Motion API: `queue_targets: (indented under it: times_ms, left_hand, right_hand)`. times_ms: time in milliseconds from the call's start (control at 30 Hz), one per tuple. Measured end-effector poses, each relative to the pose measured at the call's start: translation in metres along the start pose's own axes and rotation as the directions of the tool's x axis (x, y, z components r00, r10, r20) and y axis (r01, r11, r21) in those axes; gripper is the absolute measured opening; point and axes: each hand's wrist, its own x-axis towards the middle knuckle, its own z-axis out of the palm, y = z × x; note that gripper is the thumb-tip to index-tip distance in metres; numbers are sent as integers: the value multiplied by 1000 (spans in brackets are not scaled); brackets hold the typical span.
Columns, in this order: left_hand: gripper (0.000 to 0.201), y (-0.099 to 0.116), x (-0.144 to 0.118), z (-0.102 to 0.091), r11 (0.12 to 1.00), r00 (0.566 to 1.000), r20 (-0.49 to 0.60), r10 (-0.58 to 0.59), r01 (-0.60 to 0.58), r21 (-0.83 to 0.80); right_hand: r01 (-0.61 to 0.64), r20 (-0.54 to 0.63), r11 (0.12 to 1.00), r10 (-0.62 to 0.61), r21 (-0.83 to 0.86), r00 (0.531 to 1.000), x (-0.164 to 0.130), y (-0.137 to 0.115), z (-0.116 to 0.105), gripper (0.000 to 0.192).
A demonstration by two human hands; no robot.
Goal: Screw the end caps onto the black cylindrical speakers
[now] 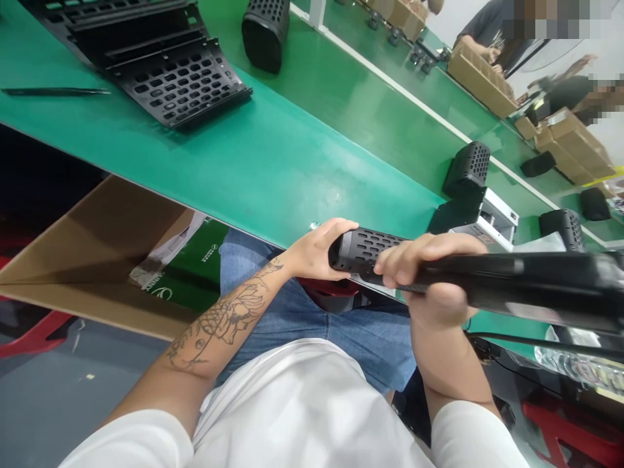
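Note:
My left hand [316, 250] grips the end of a black perforated cylinder housing [368, 247], held over my lap at the green bench's edge. My right hand [429, 279] is closed around a long black tool [526, 286] that runs off to the right, its near end lying against the housing. The tool's tip is hidden behind my fingers.
On the green bench [273, 162] lie a black slotted tray [160, 58], a thin black rod [53, 91] and several more perforated housings [266, 32] [468, 168]. A white and black box [487, 218] sits near my right hand. An open cardboard carton [97, 260] stands at left. Other people work beside cartons [480, 78] far right.

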Motion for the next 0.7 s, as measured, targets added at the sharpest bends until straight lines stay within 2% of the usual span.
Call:
queue_targets:
  times_ms: [67,133,167,233,267,333,400,467,600,700]
  left_hand:
    - [98,-1,0,-2,999,999,3,52,-52,9]
    - [105,-1,1,-5,997,996,27,80,-80,18]
    - [110,-1,3,-8,997,997,47,66,-67,25]
    - [115,0,6,-13,999,995,100,-4,0,43]
    - [114,0,8,-15,998,992,121,-39,33,50]
    - [105,1,10,-17,995,987,136,-89,83,48]
    - [98,0,12,-17,992,986,110,-127,124,36]
    - [98,-2,13,-16,984,983,55,-176,174,38]
    - [99,-20,31,-17,953,951,-81,-298,302,32]
    - [101,-42,70,-21,920,896,-214,-389,388,-48]
  right_hand:
    - [124,-122,992,-124,-5,985,5,-12,-17,27]
    - [153,-310,978,-190,-139,932,9,-22,-46,23]
    - [118,-413,961,-216,-249,885,10,-24,-65,20]
    - [-4,-583,881,-310,-473,751,10,-24,-106,15]
    - [-89,-630,827,-348,-555,695,9,-22,-126,13]
    - [-198,-676,755,-397,-625,620,6,-14,-163,15]
    - [-223,-696,743,-416,-631,585,0,-3,-188,19]
    - [-205,-716,772,-407,-602,567,-6,6,-201,23]
    - [-187,-749,839,-328,-511,575,-19,12,-200,23]
    - [-209,-758,858,-269,-469,594,-26,6,-192,20]
